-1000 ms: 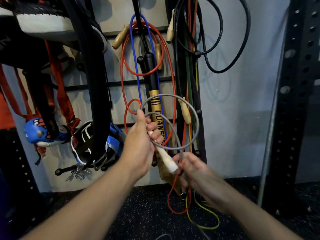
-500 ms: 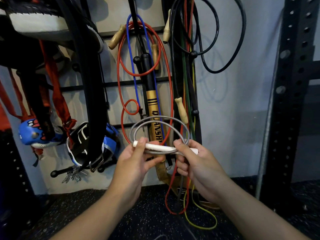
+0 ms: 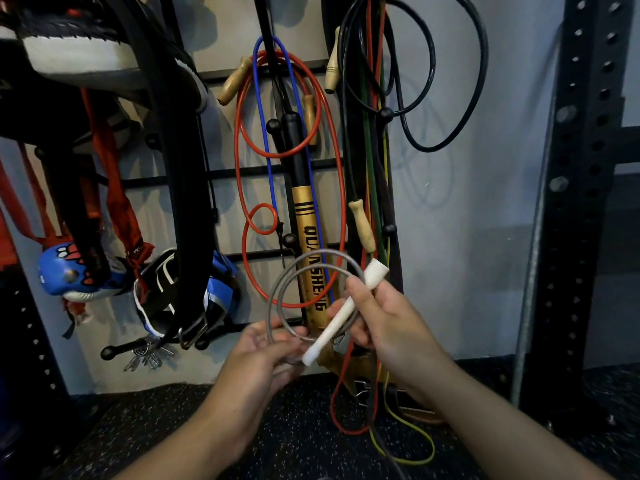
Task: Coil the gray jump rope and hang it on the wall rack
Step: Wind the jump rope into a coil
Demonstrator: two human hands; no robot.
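The gray jump rope [image 3: 277, 292] forms two small loops in front of the wall rack [image 3: 242, 174]. Its white handle [image 3: 341, 313] lies tilted, upper end at the right. My right hand [image 3: 384, 320] grips the handle near its top, together with the loops' right side. My left hand [image 3: 263, 351] holds the bottom of the loops, its fingers curled around the cord beside the handle's lower end. A tail of gray cord drops toward the floor between my forearms.
On the rack hang a red rope [image 3: 239, 140], a blue rope [image 3: 266, 161], a black cable [image 3: 446, 140], wooden-handled ropes, a yellow-and-black bat [image 3: 308, 244], gloves [image 3: 79, 275] and belts. A black perforated steel upright [image 3: 581, 202] stands at the right. Speckled black rubber floor lies below.
The handle has turned from lying level between both hands to a diagonal, right end raised. My right hand rose with it; my left hand dropped lower on the loops.
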